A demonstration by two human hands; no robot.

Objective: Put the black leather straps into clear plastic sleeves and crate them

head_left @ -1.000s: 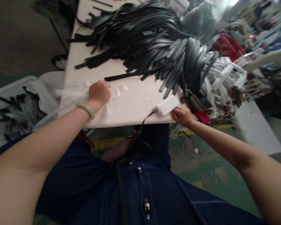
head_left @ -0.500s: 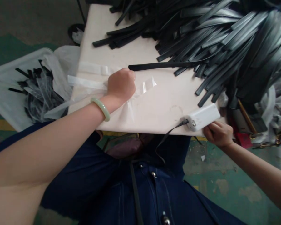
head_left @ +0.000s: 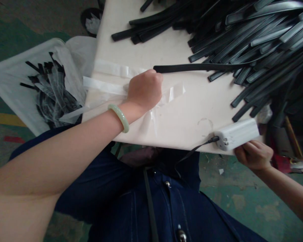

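My left hand [head_left: 145, 88], a green bangle [head_left: 119, 118] on its wrist, is closed in a fist on the white table. Clear plastic strips [head_left: 173, 93] spread out from beneath it; whether the fingers grip any of them is hidden. The end of a black flat strip [head_left: 199, 67] lies against the knuckles, its other end reaching the pile. At the table's front right edge my right hand [head_left: 255, 154] is closed beside a white box [head_left: 237, 133] with a black cable [head_left: 197, 148] plugged in. What those fingers hold, if anything, is out of sight.
A large heap of black strips [head_left: 262, 37] covers the back right of the table [head_left: 171, 127]. To the left stands a white bin [head_left: 8, 72] holding black strips wrapped in plastic. Clutter with a red item [head_left: 280, 163] sits beyond my right hand.
The view has shifted, so the table and both hands appear further right and slightly larger. Both hands keep the same closed pose at the same places on the table.
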